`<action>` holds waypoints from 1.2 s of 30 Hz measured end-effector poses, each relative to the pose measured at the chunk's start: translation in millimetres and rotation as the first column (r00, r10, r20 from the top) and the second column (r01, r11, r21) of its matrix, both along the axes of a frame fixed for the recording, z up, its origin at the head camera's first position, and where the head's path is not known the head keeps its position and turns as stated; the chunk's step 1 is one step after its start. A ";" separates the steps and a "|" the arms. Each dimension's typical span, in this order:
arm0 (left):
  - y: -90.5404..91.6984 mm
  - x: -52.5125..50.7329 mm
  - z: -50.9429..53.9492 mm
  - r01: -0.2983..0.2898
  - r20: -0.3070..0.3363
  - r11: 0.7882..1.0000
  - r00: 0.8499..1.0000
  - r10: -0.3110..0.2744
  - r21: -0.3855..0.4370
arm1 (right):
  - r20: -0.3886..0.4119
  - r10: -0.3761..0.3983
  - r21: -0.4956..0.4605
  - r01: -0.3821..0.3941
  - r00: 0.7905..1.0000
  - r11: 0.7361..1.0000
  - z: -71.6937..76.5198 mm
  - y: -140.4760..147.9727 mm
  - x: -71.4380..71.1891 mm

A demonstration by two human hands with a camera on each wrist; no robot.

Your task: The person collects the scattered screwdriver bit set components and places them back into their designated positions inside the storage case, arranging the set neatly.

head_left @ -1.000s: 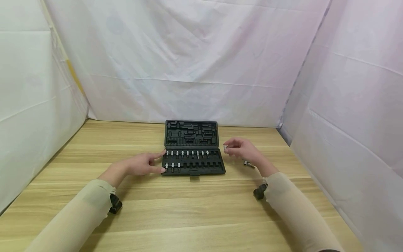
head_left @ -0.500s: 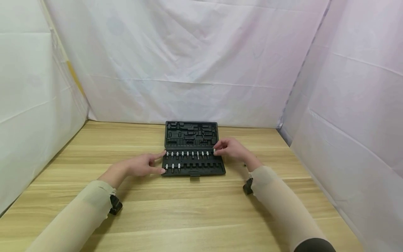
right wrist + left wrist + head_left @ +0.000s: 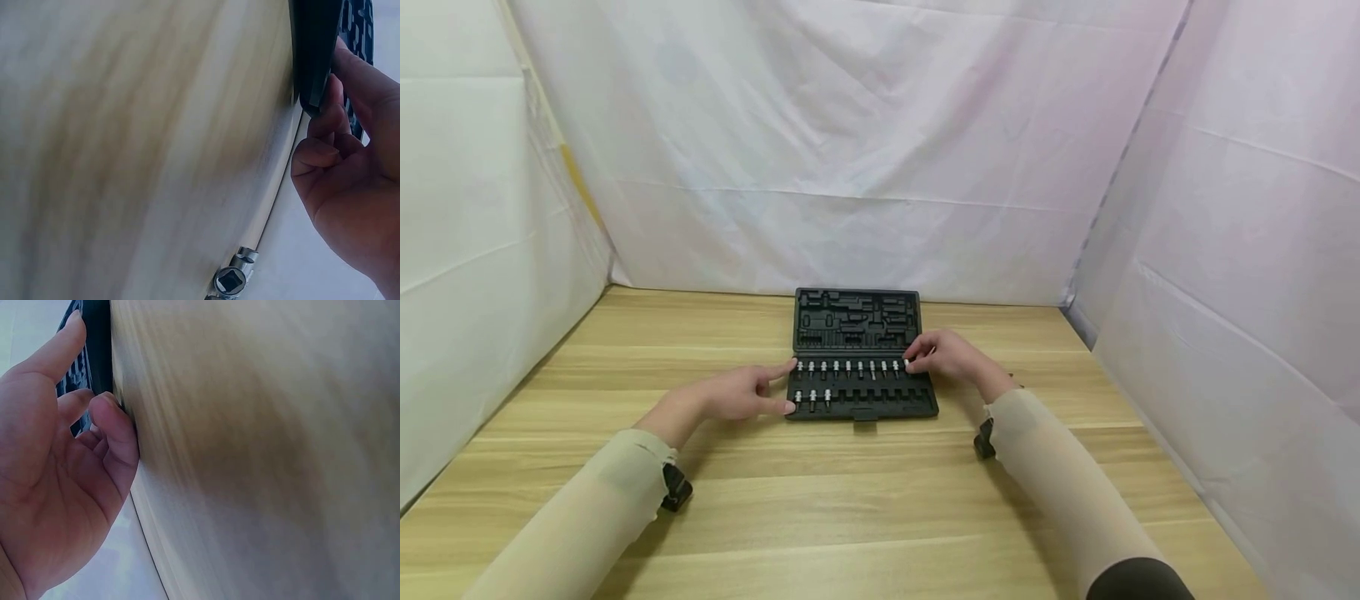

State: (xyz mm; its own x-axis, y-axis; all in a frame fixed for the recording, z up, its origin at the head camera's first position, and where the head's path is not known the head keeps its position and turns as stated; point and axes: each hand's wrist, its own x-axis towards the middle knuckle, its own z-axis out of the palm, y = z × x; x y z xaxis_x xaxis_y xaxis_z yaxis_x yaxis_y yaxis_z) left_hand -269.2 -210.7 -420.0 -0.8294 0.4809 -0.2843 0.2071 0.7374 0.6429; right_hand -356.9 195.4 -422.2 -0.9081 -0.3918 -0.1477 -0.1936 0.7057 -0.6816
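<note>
A black socket case lies unfolded on the wooden table, its lid at the back. Silver bit sockets line most of its back row, and three more bit sockets stand at the left of the front row. With thumb and forefinger straight and spread, my left hand touches the case's left side. At the right end of the back row, my right hand pinches a bit socket, whose lower part is hidden. The case edge also shows beside each hand in the wrist views.
Loose silver sockets lie on the table behind my right wrist, mostly hidden in the head view. Several slots at the front row's right are bare. White curtains stand around the table's back and sides.
My right hand has moved left from beside the case to the back row's right end, carrying the bit socket. The left hand stays at the case's left side.
</note>
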 end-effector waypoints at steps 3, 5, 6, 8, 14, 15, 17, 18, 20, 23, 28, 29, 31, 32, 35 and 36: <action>0.3 -0.3 1.0 0.004 -0.004 1.000 1.000 -0.004 -0.001 | -0.001 -0.001 0.001 0.001 1.000 1.000 0.6 0.1 0.1; 0.6 -0.2 1.6 0.005 -0.003 1.000 1.000 -0.005 0.000 | -0.009 0.007 0.010 -0.007 1.000 1.000 0.9 0.5 -0.4; 0.7 -0.2 1.9 0.006 -0.003 1.000 1.000 -0.006 0.000 | -0.013 0.011 0.015 -0.011 1.000 1.000 0.7 0.9 -0.8; 0.9 0.0 2.2 0.007 -0.003 1.000 1.000 -0.007 0.000 | -0.021 0.019 0.024 -0.019 1.000 1.000 -0.3 1.9 -2.7; 0.8 0.2 0.8 0.011 -0.013 1.000 1.000 -0.011 -0.001 | -0.045 0.022 0.053 -0.020 0.999 0.998 -0.6 2.9 -7.2; 0.9 0.3 0.2 0.011 -0.018 1.000 1.000 -0.011 -0.003 | -0.046 0.021 0.054 -0.018 0.999 0.998 -0.2 3.0 -7.2; 1.2 0.5 -0.6 0.010 -0.025 1.000 1.000 -0.011 -0.005 | -0.046 0.018 0.053 -0.015 0.999 0.998 0.8 2.8 -7.1; 1.3 0.6 -0.9 0.011 -0.026 1.000 1.000 -0.011 -0.006 | -0.046 0.018 0.055 -0.016 0.999 0.998 1.0 2.6 -7.1; 1.5 0.7 -1.0 0.008 -0.025 1.000 1.000 -0.008 -0.005 | -0.047 0.018 0.060 -0.015 0.999 0.998 1.2 2.0 -7.0; 1.6 0.7 -0.2 0.005 -0.017 1.000 1.000 -0.005 0.000 | -0.050 0.015 0.066 -0.011 0.999 0.998 1.4 0.6 -6.5; 1.1 1.2 1.5 -0.002 -0.011 1.000 1.000 0.002 0.002 | -0.043 0.014 0.060 -0.011 0.999 0.998 0.9 -1.8 -6.4; 1.1 1.3 1.6 -0.003 -0.010 1.000 1.000 0.003 0.002 | -0.039 0.014 0.056 -0.012 0.999 0.998 0.7 -2.0 -6.7; 1.0 1.3 1.4 -0.004 -0.012 1.000 1.000 0.004 0.001 | -0.034 0.013 0.047 -0.012 0.999 0.999 0.4 -2.1 -7.2; 1.0 1.3 1.2 -0.003 -0.014 1.000 1.000 0.003 0.001 | -0.032 0.014 0.044 -0.013 0.999 0.999 0.2 -1.8 -7.4; 1.0 1.0 0.5 0.001 -0.016 1.000 1.000 -0.001 -0.001 | -0.031 0.024 0.041 -0.023 0.999 0.999 -0.5 -0.4 -8.1; 1.0 0.9 0.3 0.002 -0.017 1.000 1.000 -0.002 -0.002 | -0.032 0.028 0.041 -0.027 0.999 0.999 -0.6 0.3 -8.0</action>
State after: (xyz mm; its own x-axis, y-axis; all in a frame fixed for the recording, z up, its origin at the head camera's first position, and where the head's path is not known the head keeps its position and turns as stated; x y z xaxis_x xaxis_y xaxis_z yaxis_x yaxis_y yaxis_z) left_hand -268.3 -209.6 -419.7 -0.8331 0.4821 -0.2711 0.2194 0.7381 0.6380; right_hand -364.9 195.7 -422.9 -0.9016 -0.4110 -0.1345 -0.2351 0.7269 -0.6453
